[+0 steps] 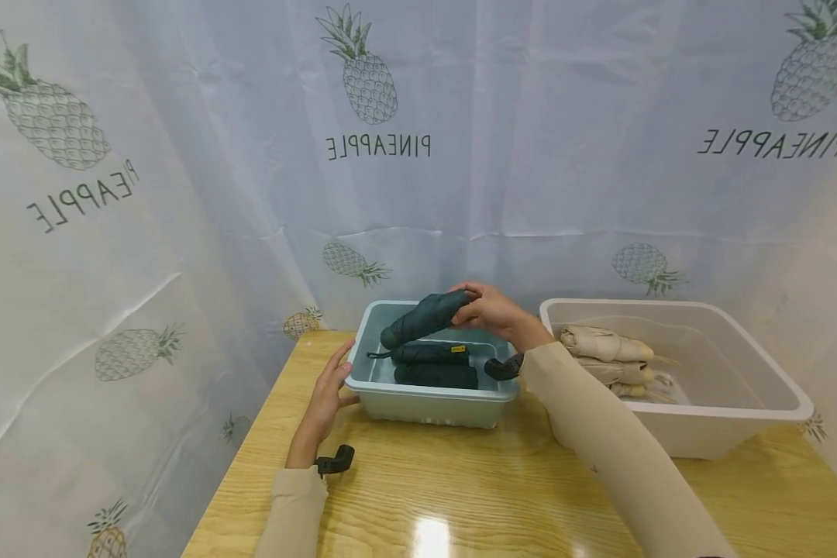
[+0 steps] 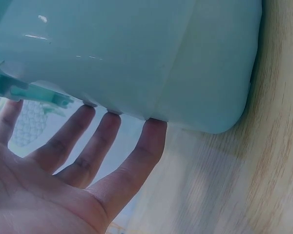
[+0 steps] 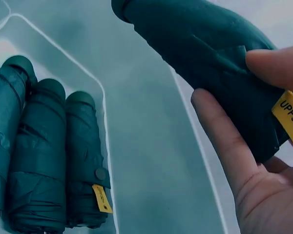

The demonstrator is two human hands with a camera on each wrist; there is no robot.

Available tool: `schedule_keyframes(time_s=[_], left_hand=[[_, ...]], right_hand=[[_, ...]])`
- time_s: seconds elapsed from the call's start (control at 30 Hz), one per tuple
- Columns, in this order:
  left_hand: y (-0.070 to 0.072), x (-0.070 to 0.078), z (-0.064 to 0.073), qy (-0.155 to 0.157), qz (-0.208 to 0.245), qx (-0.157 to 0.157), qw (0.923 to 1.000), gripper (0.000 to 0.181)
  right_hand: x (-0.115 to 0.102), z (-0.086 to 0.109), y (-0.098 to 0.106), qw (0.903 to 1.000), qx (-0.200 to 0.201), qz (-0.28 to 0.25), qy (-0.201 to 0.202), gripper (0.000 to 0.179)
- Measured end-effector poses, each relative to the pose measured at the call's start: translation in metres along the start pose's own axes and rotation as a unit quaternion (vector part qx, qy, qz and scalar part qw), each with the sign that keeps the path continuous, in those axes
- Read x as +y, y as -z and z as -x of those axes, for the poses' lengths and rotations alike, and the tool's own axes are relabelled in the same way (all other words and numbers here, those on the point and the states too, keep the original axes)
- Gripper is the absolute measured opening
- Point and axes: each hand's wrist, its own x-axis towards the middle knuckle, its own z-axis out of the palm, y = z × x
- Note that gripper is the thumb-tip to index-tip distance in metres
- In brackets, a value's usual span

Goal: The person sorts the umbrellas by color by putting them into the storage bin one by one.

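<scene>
My right hand [image 1: 491, 311] grips one end of a folded dark green umbrella [image 1: 421, 319], tilted above a light blue bin [image 1: 425, 390]. In the right wrist view, thumb and fingers pinch that umbrella near a yellow tag [image 3: 289, 117] printed UPF50+. Below it, three more folded dark green umbrellas [image 3: 38, 161] lie side by side inside the bin; the head view shows only two clearly. At the bin's left end is my left hand [image 1: 326, 394]. Its fingertips touch the outer wall in the left wrist view, fingers [image 2: 132, 161] spread and nearly straight.
A larger off-white bin [image 1: 732, 418] stands to the right, holding several folded beige umbrellas [image 1: 603, 345] at its left side. Both bins sit on a wooden table [image 1: 418, 465]. A pineapple-print curtain [image 1: 488, 186] hangs close behind and along the left.
</scene>
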Motion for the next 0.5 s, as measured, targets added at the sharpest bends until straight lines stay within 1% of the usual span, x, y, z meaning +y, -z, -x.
schedule_keyframes(time_s=[0.27, 0.4, 0.5], left_hand=[[0.000, 0.000, -0.001, 0.000, 0.004, -0.001, 1.0000, 0.050], [0.000, -0.001, -0.001, -0.001, 0.001, -0.001, 1.0000, 0.050], [0.001, -0.002, -0.001, -0.001, -0.002, 0.000, 1.0000, 0.051]], right_hand=[[0.011, -0.013, -0.001, 0.9992, -0.002, 0.040, -0.007, 0.048], [0.017, -0.016, 0.000, 0.9985, -0.006, 0.054, -0.010, 0.050], [0.021, -0.018, 0.000, 0.9971, -0.008, 0.075, -0.015, 0.052]])
